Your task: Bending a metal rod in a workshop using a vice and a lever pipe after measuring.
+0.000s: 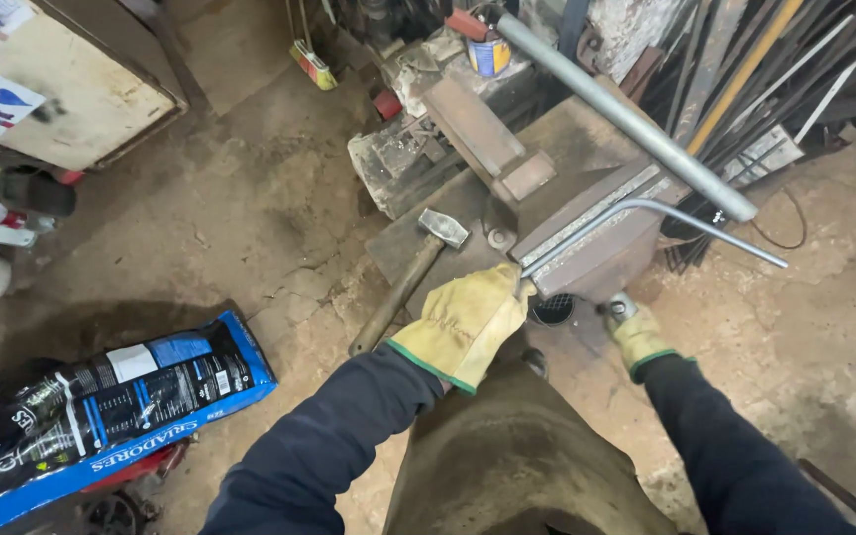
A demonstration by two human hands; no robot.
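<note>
- Head view: both hands in yellow leather gloves with green cuffs, dark sleeves, working at a bench vise (596,233) mounted on a rusty steel block
- Left hand (468,322): closed around the near end of a thin bent metal rod (646,210); the rod's end disappears into the glove at the vise's left front corner
- Rod position: it runs from the left glove up and to the right along the vise top, curves, then extends straight to the right, past the vise, its far end free in the air
- Right hand (634,335): fist wrapped on the vise handle (618,307), below the vise front; only the handle's knob end shows above the glove
- Thick grey pipe (626,114) lies diagonally above the vise, just behind the rod; cannot tell whether they touch
- Hammer (408,277) with wooden handle rests on the block, just left of the left glove, not held
- Packages: blue and black printed sack (101,411) lying flat on the floor at lower left, white label patch on its upper face
- Signs: pale board (61,84) at upper left, paper sheets with blue and red shapes stuck on its left part
- Small can (490,54) with blue and yellow label, top centre, behind the block
</note>
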